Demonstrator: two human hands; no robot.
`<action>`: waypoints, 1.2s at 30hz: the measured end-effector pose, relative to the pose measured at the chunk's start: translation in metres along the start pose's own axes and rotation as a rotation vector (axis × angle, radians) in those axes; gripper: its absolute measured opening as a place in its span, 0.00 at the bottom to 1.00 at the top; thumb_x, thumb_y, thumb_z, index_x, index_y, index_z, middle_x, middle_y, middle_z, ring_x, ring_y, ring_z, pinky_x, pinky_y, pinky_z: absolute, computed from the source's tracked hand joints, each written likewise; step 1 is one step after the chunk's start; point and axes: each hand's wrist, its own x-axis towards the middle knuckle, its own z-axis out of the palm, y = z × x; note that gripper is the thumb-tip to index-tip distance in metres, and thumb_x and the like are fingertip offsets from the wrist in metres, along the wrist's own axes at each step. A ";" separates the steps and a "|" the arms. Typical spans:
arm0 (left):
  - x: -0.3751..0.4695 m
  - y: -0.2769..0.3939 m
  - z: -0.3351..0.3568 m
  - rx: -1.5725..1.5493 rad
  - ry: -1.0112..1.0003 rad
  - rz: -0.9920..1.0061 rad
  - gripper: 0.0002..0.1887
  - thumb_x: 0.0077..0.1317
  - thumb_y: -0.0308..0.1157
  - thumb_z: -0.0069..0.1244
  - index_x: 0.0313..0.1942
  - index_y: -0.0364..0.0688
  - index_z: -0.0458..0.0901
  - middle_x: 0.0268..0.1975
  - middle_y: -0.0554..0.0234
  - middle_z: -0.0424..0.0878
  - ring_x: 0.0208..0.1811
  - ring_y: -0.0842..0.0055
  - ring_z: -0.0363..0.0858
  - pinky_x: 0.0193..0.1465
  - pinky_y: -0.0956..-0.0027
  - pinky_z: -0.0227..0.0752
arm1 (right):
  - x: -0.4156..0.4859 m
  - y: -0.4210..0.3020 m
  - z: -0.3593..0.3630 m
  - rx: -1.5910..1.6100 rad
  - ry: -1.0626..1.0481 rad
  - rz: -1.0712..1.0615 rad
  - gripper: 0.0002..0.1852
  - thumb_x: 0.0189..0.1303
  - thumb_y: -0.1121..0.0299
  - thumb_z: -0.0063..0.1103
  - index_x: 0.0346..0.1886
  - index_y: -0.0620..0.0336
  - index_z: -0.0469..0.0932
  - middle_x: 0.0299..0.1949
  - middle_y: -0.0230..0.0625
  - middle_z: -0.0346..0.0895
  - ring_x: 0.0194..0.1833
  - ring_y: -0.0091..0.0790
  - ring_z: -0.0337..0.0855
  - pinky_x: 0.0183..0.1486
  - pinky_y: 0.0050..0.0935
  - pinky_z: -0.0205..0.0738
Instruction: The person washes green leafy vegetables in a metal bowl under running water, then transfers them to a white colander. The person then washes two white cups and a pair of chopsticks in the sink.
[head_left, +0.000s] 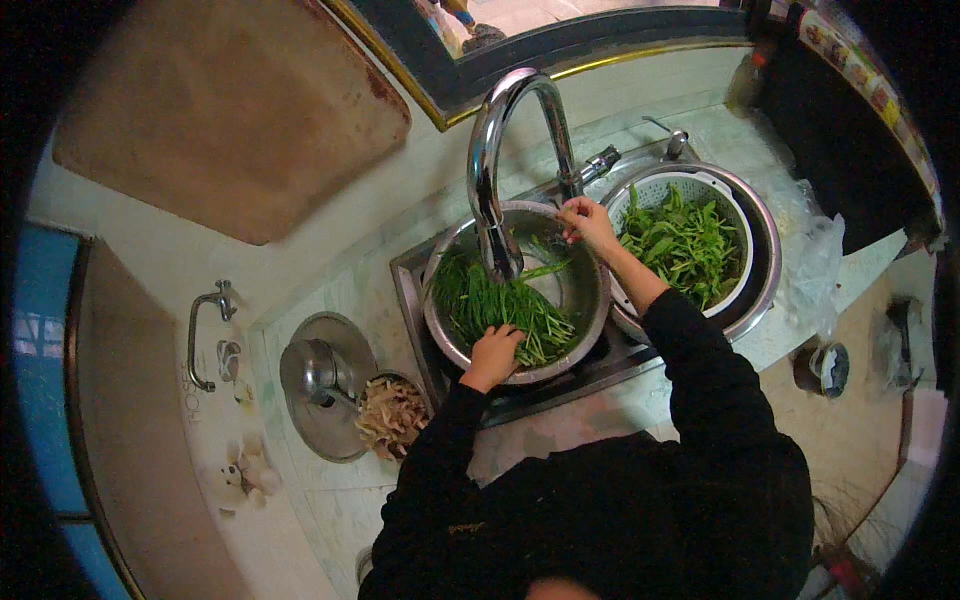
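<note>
A round metal basin (600, 300) stands in the sink under a chrome gooseneck faucet (480, 150). Long thin green stalks (487, 300), chive-like, lie in it. My left hand (496, 355) rests on the stalks at the near rim; whether its fingers grip any is hard to tell. Above the basin's far right rim is my right hand (585, 225), its fingertips pinched together; any small thing between them cannot be made out. To the right, a white plastic colander (742, 225) full of leafy greens (675, 240) sits inside a second metal basin (772, 262).
Left of the sink are a metal lid or pan (330, 427), a ladle-like metal piece (311, 371) and a bowl of pale sliced food (391, 416). Clear plastic bags (814, 277) lie at the counter's right. The faucet arches over the left basin.
</note>
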 end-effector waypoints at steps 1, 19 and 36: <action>0.000 0.001 0.000 -0.014 -0.001 -0.007 0.25 0.40 0.27 0.58 0.44 0.46 0.73 0.47 0.61 0.71 0.46 0.57 0.69 0.44 0.60 0.69 | 0.004 -0.001 0.003 -0.006 0.026 -0.048 0.07 0.50 0.74 0.56 0.33 0.62 0.71 0.20 0.31 0.70 0.16 0.24 0.72 0.16 0.20 0.66; -0.003 0.004 0.019 -0.032 0.102 -0.162 0.24 0.42 0.23 0.53 0.44 0.44 0.73 0.44 0.61 0.72 0.45 0.60 0.69 0.42 0.62 0.70 | 0.100 0.224 0.092 0.113 -0.221 0.010 0.20 0.51 0.53 0.48 0.39 0.59 0.72 0.34 0.43 0.75 0.31 0.46 0.77 0.35 0.41 0.72; 0.011 0.021 0.041 0.184 0.254 -0.153 0.09 0.49 0.30 0.48 0.33 0.42 0.77 0.35 0.60 0.75 0.40 0.63 0.73 0.32 0.63 0.71 | -0.030 0.054 0.135 -0.524 -0.507 0.045 0.13 0.45 0.74 0.58 0.37 0.64 0.74 0.28 0.42 0.75 0.29 0.40 0.77 0.35 0.37 0.72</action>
